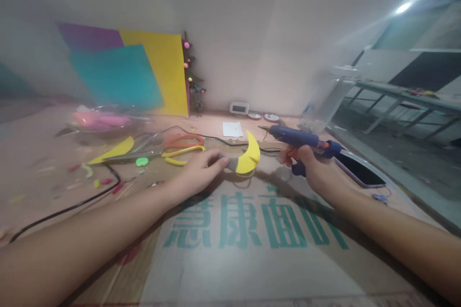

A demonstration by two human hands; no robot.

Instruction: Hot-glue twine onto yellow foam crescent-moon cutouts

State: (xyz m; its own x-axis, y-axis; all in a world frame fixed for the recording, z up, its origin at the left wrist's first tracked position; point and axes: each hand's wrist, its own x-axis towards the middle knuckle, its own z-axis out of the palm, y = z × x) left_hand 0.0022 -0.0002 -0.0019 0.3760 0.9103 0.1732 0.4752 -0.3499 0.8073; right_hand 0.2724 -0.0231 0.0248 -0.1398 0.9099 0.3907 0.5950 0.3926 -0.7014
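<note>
My left hand (206, 169) pinches a yellow crescent-shaped cutout (251, 157) by a grey piece at its lower left end. The crescent is held just above the table, its upper tip pointing up. In my right hand (312, 165) is a dark blue hot glue gun (297, 136), its nozzle pointing left, a little above and to the right of the crescent. My fingers wrap around its handle near the orange trigger. Scissors (176, 148) with orange and yellow handles lie left of my left hand, beside a yellow leaf-shaped piece (117, 149).
Purple, teal and yellow sheets (117, 74) lean on the wall. A plastic bag with pink items (103, 121) lies at the left, with small scraps and a black cord (75, 207) nearby. A small clock (239, 107) stands at the back; a phone (360, 169) lies at the right.
</note>
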